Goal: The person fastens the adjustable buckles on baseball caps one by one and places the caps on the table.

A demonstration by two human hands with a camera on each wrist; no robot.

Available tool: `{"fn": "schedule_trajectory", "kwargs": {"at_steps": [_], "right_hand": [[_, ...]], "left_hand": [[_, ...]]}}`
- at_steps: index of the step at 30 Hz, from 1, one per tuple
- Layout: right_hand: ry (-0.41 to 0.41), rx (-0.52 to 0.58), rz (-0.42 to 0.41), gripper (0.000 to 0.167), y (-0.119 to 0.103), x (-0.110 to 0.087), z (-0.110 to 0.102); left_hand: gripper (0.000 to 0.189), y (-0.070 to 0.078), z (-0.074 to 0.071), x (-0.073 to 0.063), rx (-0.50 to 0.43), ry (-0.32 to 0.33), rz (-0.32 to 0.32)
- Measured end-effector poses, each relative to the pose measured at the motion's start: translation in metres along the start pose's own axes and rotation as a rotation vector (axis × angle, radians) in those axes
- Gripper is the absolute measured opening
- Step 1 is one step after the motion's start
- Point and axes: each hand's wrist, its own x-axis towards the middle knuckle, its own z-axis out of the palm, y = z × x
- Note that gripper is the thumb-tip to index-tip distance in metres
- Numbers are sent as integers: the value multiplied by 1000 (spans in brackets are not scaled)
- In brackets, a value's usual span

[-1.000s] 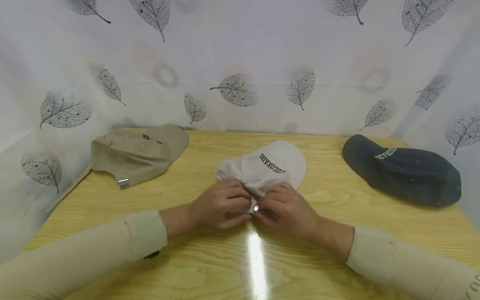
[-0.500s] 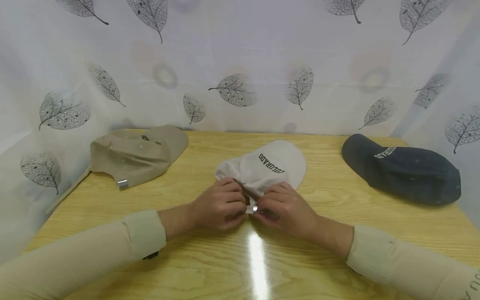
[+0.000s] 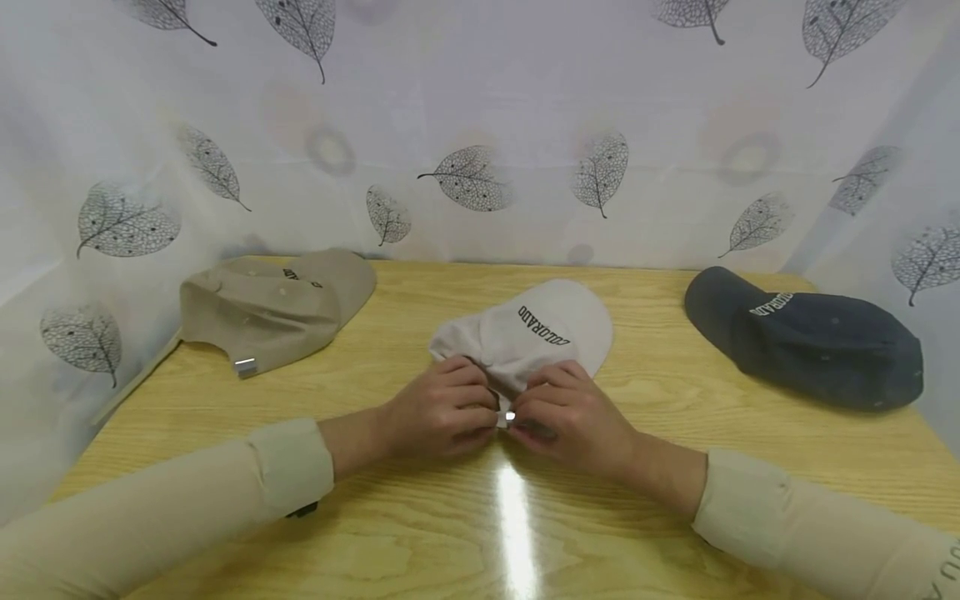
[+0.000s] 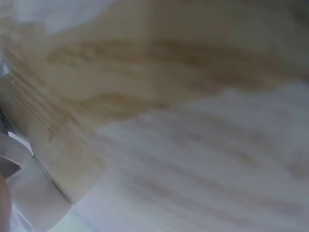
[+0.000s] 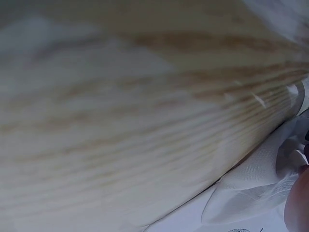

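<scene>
A pale baseball cap [image 3: 525,333] lettered COLORADO lies mid-table, its brim pointing to the far right and its back toward me. Between both hands sits its back strap with a small metal buckle [image 3: 510,416]. My left hand [image 3: 442,408] pinches the strap left of the buckle. My right hand [image 3: 573,417] pinches it at the buckle's right side; the fingers hide the strap end. In the left wrist view, pale cap fabric [image 4: 38,193] shows at the lower left edge. The right wrist view has cap fabric [image 5: 251,188] beside a fingertip [image 5: 297,205].
A khaki cap [image 3: 270,308] with a metal buckle lies at the table's left. On the right is a dark navy cap [image 3: 810,342]. A leaf-printed white curtain [image 3: 480,100] hangs behind and along the sides of the wooden table [image 3: 405,533].
My left fingers shifted slightly left, baring more strap beside the buckle, then came back toward it. The right hand stays nearly still. All three caps keep their places.
</scene>
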Motion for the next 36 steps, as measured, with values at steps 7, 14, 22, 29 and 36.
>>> {"fn": "schedule_trajectory", "kwargs": {"at_steps": [7, 14, 22, 29, 36], "right_hand": [[5, -23, -5, 18, 0, 0, 1], [-5, -1, 50, 15, 1, 0, -2], [47, 83, 147, 17, 2, 0, 1], [107, 105, 253, 18, -3, 4, 4], [161, 114, 423, 21, -8, 1, 7]], "left_hand": [[6, 1, 0, 0, 18, -19, -25], [12, 2, -2, -1, 49, -80, -102], [13, -1, -4, -2, 90, -90, -115], [9, -3, -6, -4, 110, -68, -105], [10, -4, -4, -3, 110, -55, -119]]}}
